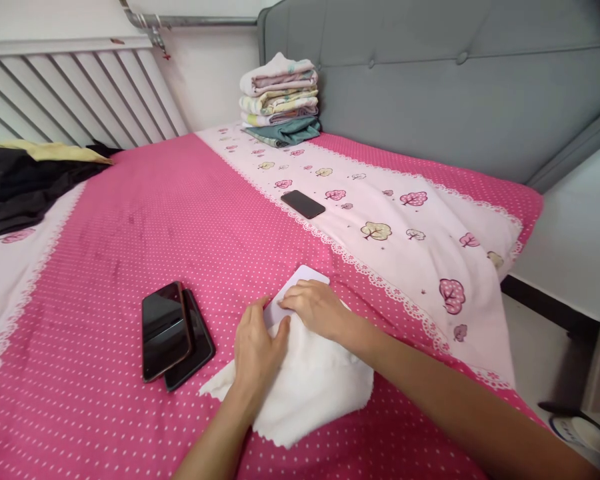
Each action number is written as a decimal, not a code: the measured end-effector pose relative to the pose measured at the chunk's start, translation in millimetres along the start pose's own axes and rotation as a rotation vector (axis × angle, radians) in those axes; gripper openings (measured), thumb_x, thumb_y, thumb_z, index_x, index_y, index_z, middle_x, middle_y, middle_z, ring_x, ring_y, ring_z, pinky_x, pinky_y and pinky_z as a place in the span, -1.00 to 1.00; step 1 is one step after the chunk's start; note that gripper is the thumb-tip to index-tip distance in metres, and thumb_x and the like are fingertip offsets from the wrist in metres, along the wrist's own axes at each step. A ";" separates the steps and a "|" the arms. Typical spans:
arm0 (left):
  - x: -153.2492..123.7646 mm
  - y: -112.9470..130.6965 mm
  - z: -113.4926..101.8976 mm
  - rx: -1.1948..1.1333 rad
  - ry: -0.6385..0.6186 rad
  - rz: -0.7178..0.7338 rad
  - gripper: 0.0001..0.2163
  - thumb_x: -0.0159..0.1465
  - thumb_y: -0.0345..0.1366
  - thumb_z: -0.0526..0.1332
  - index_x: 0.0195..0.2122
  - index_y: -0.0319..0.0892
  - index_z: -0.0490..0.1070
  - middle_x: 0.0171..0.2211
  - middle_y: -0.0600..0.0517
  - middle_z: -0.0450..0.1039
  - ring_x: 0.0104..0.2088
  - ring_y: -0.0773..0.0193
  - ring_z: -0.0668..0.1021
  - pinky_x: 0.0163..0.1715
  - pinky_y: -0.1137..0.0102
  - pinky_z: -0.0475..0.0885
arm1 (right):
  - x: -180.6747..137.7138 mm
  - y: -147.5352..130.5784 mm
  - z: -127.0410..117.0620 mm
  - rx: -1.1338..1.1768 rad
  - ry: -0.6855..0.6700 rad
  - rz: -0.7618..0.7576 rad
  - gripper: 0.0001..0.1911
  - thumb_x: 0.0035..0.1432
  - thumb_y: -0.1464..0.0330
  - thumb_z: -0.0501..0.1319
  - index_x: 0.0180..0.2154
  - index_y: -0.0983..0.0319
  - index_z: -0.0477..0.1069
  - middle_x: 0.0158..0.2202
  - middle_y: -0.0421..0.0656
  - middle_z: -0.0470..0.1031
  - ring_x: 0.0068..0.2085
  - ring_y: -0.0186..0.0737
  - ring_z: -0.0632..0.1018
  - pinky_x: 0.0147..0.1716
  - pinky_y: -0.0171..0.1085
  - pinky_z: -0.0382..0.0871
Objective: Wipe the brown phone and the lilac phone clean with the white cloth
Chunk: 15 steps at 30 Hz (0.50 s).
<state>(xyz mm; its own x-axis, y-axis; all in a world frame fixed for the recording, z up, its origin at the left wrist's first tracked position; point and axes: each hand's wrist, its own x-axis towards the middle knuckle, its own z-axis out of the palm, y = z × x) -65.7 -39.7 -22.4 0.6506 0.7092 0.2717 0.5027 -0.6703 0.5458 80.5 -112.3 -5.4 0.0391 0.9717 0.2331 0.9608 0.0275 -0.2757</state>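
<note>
A white cloth (305, 390) lies on the pink dotted bedsheet (180, 200) near the front. A flat white phone-shaped thing (305, 275) lies partly under the cloth's far edge. My left hand (255, 353) rests on the cloth's left side with its fingers together, pressing down near the white thing. From the right, my right hand (315, 308) lies with its fingers curled over the white thing and the cloth. Two dark phones (173, 333) lie stacked just left of my left hand.
Another black phone (303, 203) lies further back on the pale tree-print band of the sheet. A pile of folded towels (280, 97) stands by the grey headboard (430, 87). Dark clothing (20, 187) lies at the left. The bed's right edge drops to the floor (535, 360).
</note>
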 end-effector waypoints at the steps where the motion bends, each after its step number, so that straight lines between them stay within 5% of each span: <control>1: -0.1 0.1 0.2 0.004 -0.002 0.002 -0.66 0.21 -0.23 0.15 -0.02 -0.26 0.27 -0.13 -0.16 0.42 -0.09 0.00 0.46 -0.08 0.10 0.39 | -0.8 1.8 -1.0 -0.034 0.004 0.041 -0.78 0.22 0.47 0.13 -0.19 0.21 0.54 -0.25 -0.16 0.56 -0.21 -0.19 0.47 -0.24 -0.26 0.28; 6: -0.2 -0.2 0.1 0.031 0.002 0.009 -0.64 0.22 -0.22 0.13 0.00 -0.29 0.27 -0.11 -0.18 0.42 -0.05 -0.02 0.44 -0.05 0.09 0.37 | -4.9 22.2 -3.5 -0.086 0.059 0.323 -0.73 0.22 0.47 0.08 -0.21 0.22 0.56 -0.26 -0.08 0.56 -0.19 -0.11 0.47 -0.21 -0.19 0.30; 9: 0.5 -0.7 -1.0 0.031 -0.012 0.004 -0.64 0.22 -0.19 0.12 -0.01 -0.28 0.28 -0.11 -0.16 0.42 -0.06 -0.01 0.45 -0.05 0.10 0.38 | -7.1 38.7 -10.2 0.100 0.119 0.295 -0.73 0.24 0.39 0.08 -0.14 0.15 0.54 -0.15 -0.14 0.56 -0.09 -0.12 0.48 -0.04 -0.15 0.27; 12: 2.3 -0.4 -2.4 0.033 -0.019 -0.018 -0.63 0.21 -0.16 0.12 -0.01 -0.24 0.28 -0.11 -0.14 0.41 -0.07 -0.01 0.45 -0.06 0.10 0.38 | -12.0 58.5 -21.7 0.337 0.205 0.291 -0.60 0.29 0.25 0.00 0.12 0.12 0.32 0.12 -0.17 0.39 0.11 -0.20 0.39 0.11 -0.17 0.19; 15: 5.2 0.5 -3.2 0.047 -0.021 -0.039 -0.62 0.20 -0.12 0.10 -0.01 -0.21 0.28 -0.10 -0.13 0.41 -0.06 -0.01 0.45 -0.05 0.10 0.37 | -26.2 85.0 -29.9 0.308 0.186 0.535 -0.45 0.33 0.16 -0.16 0.27 0.21 0.05 0.28 -0.09 0.13 0.26 -0.18 0.21 0.21 -0.11 0.06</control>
<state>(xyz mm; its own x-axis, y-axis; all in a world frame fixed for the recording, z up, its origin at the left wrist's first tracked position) -63.9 -35.7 -18.1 0.6411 0.7309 0.2341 0.5541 -0.6518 0.5178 169.4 -142.5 -7.0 0.5644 0.8136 0.1399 0.6740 -0.3563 -0.6471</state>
